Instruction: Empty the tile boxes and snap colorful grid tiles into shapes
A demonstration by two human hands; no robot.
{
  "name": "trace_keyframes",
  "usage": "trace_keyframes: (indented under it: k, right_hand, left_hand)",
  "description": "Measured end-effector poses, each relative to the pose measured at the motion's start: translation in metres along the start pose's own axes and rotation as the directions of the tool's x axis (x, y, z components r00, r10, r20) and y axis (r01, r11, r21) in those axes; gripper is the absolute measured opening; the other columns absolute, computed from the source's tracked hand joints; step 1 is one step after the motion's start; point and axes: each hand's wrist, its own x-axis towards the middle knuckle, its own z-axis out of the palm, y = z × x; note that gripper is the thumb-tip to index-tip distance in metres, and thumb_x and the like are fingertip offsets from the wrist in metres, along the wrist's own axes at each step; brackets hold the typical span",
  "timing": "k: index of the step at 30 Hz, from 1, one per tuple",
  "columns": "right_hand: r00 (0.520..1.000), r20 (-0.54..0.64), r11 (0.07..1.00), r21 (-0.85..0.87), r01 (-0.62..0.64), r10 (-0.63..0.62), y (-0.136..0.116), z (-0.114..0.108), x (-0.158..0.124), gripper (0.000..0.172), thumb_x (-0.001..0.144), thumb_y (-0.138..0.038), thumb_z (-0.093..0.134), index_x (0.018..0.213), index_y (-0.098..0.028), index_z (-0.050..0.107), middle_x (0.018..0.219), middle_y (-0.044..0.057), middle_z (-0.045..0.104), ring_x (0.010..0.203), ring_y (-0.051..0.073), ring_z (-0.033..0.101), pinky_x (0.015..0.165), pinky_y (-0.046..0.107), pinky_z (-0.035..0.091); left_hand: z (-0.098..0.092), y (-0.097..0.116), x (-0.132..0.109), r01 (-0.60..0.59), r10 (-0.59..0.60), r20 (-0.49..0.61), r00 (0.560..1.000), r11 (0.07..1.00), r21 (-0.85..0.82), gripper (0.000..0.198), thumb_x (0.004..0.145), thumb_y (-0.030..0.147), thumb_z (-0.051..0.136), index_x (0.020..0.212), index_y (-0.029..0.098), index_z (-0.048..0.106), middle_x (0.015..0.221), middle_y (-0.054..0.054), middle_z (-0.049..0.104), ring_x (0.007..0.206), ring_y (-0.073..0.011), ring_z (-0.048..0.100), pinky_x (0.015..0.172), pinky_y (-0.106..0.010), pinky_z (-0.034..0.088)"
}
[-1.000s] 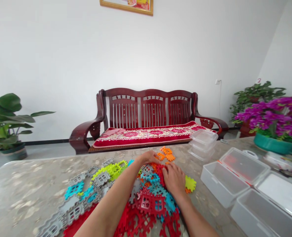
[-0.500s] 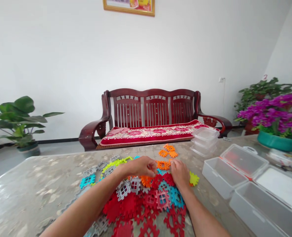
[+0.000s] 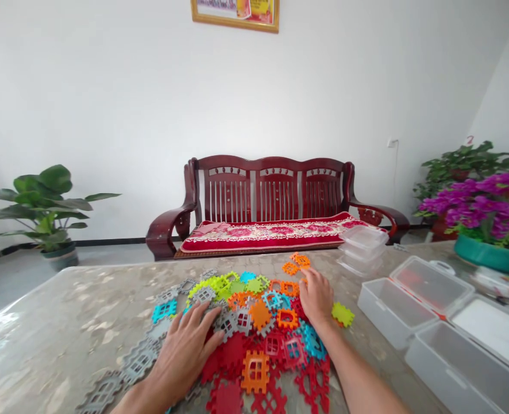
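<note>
A heap of interlocking plastic building pieces in red, grey, orange, blue and lime green covers the table in front of me. My left hand (image 3: 188,345) lies palm down with its fingers spread over the grey pieces (image 3: 140,362) at the heap's left side. At the far right of the heap, my right hand (image 3: 317,294) has its fingertips bent together at an orange piece (image 3: 304,281), mostly covered by them. An orange window piece (image 3: 255,372) rests on red pieces near me. Another orange frame piece (image 3: 287,318) and a solid orange one (image 3: 259,315) lie mid-heap.
A few orange pieces (image 3: 290,268) form a small group beyond the heap. One lime piece (image 3: 343,314) lies right of my right wrist. Clear plastic boxes (image 3: 398,307) with open lids stand at right, stacked clear containers (image 3: 361,250) behind. A flower pot (image 3: 491,253) stands far right.
My left hand has drawn back toward me and left from the heap's far middle, and its fingers have spread. More orange pieces show on the heap. My right hand stays near the far right.
</note>
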Motion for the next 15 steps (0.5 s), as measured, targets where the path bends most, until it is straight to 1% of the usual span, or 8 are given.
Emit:
trace_keyframes:
  k: [2,4,6,8,10,12,14,15]
  right_hand:
    - [1.0,0.023,0.999,-0.045,-0.014,0.015,-0.003,0.0,0.009,0.042,0.09,-0.024,0.048,0.129,-0.02,0.062,0.137,0.01,0.058,0.122,0.029,0.052,0.1,0.04,0.037]
    - [0.998,0.052,0.996,-0.09,-0.025,0.03,-0.006,0.001,0.022,0.042,0.09,-0.024,0.048,0.13,-0.021,0.062,0.139,0.011,0.057,0.121,0.029,0.052,0.098,0.04,0.038]
    - [0.995,0.089,0.991,-0.128,-0.027,0.038,-0.009,0.004,0.039,0.042,0.092,-0.025,0.046,0.13,-0.024,0.062,0.14,0.01,0.056,0.122,0.029,0.052,0.098,0.04,0.039]
    - [0.989,0.14,0.986,-0.165,-0.026,0.049,-0.01,0.01,0.06,0.042,0.094,-0.026,0.043,0.132,-0.026,0.06,0.145,0.008,0.052,0.127,0.029,0.049,0.101,0.041,0.038]
    - [0.979,0.196,0.978,-0.207,-0.016,0.058,-0.009,0.018,0.082,0.044,0.095,-0.028,0.04,0.136,-0.026,0.057,0.152,0.008,0.044,0.135,0.029,0.042,0.107,0.042,0.034]
    - [0.962,0.266,0.972,-0.237,0.007,0.057,-0.007,0.029,0.101,0.048,0.097,-0.032,0.038,0.142,-0.025,0.052,0.159,0.007,0.034,0.145,0.031,0.028,0.113,0.045,0.026]
    - [0.937,0.344,0.97,-0.24,0.025,0.062,-0.003,0.04,0.116,0.051,0.097,-0.039,0.036,0.145,-0.024,0.048,0.163,0.007,0.025,0.149,0.033,0.018,0.115,0.049,0.022]
    - [0.922,0.382,0.971,-0.236,0.03,0.065,0.0,0.046,0.121,0.053,0.098,-0.041,0.034,0.146,-0.024,0.046,0.163,0.008,0.024,0.149,0.034,0.018,0.115,0.051,0.023]
  left_hand:
    - [0.013,-0.002,-0.007,0.003,-0.003,-0.003,1.0,1.0,0.026,0.055,0.089,0.053,0.046,0.141,0.037,0.052,0.151,-0.004,0.049,0.141,-0.0329,0.04,0.116,-0.054,0.029]
    - [0.022,-0.002,-0.011,-0.003,0.005,-0.031,1.0,0.998,0.055,0.057,0.087,0.053,0.05,0.142,0.039,0.052,0.152,-0.004,0.048,0.14,-0.0322,0.041,0.116,-0.053,0.031]
    - [0.028,-0.003,-0.013,-0.025,0.033,-0.092,0.995,0.996,0.086,0.055,0.087,0.051,0.053,0.14,0.04,0.053,0.149,-0.003,0.051,0.138,-0.0311,0.044,0.115,-0.051,0.034]
    - [0.033,-0.005,-0.014,-0.069,0.091,-0.179,0.98,0.99,0.121,0.051,0.088,0.046,0.053,0.138,0.039,0.055,0.146,-0.003,0.055,0.135,-0.0293,0.048,0.112,-0.05,0.037]
    - [0.037,-0.006,-0.014,-0.119,0.161,-0.275,0.948,0.979,0.165,0.047,0.09,0.042,0.052,0.137,0.038,0.056,0.143,-0.002,0.058,0.131,-0.0271,0.051,0.11,-0.048,0.038]
    - [0.041,-0.006,-0.013,-0.152,0.218,-0.348,0.912,0.967,0.206,0.046,0.09,0.039,0.054,0.136,0.038,0.056,0.14,-0.001,0.06,0.129,-0.0254,0.052,0.109,-0.045,0.038]
    - [0.043,-0.005,-0.012,-0.17,0.251,-0.388,0.887,0.958,0.232,0.047,0.089,0.037,0.055,0.136,0.038,0.055,0.14,-0.001,0.06,0.128,-0.0246,0.052,0.109,-0.043,0.037]
    - [0.044,-0.004,-0.012,-0.178,0.263,-0.395,0.88,0.954,0.24,0.048,0.089,0.036,0.055,0.137,0.038,0.054,0.14,0.0,0.059,0.128,-0.0244,0.052,0.109,-0.043,0.036]
